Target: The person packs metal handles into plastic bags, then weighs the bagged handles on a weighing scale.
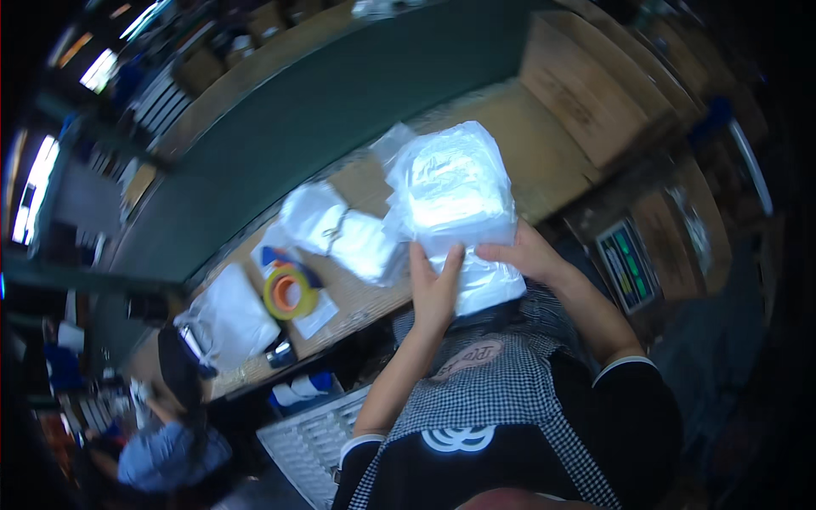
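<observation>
A thick stack of clear plastic bags [455, 183] lies over the near edge of the workbench, its lower part folded or hanging toward my body. My left hand [435, 289] grips its near left side, thumb on top and fingers partly hidden. At the right side, my right hand [529, 253] holds the stack with its thumb laid across the plastic and its other fingers underneath. Just left of the stack rests a tied bundle of white plastic bags [336, 229]. Farther left is a tape dispenser with a yellow tape roll [280, 293] on a white sheet.
A white plastic bag [231, 310] lies on the bench's left part. Cardboard boxes [586, 93] stand at the far right, and a device with a green display [627, 265] sits lower right. A person in a blue shirt [174, 455] is at lower left, near a white crate [310, 442].
</observation>
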